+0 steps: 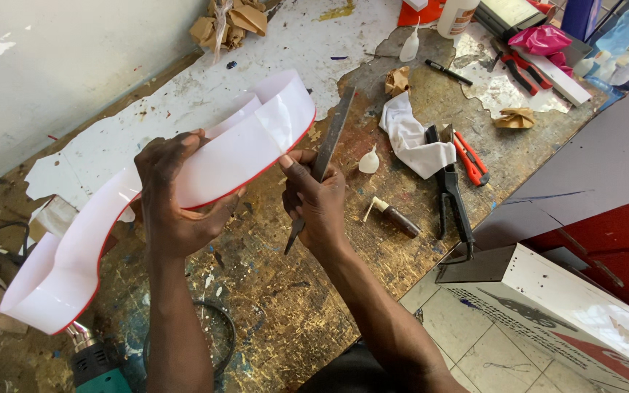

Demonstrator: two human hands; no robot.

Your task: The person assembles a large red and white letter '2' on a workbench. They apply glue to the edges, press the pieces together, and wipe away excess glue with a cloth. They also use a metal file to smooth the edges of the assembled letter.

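Note:
My left hand (172, 193) grips a long, wavy white plastic strip (74, 255) with a red lower edge, holding it on edge above the worn workbench (293, 291). The strip runs from the lower left up to a folded end near the middle. My right hand (314, 200) is closed around a flat metal file (333, 135), which points up and away, its blade lying next to the strip's folded end. The thumb of that hand rests close to the strip's red edge.
On the bench lie a white rag (413, 138), black snips (451, 196), a red utility knife (471, 159), a small brush (394, 217), a marker (447, 72), glue bottles (410, 45) and red pliers (517, 69). A teal heat gun (96, 364) sits bottom left. Sign panels (584, 306) stand right.

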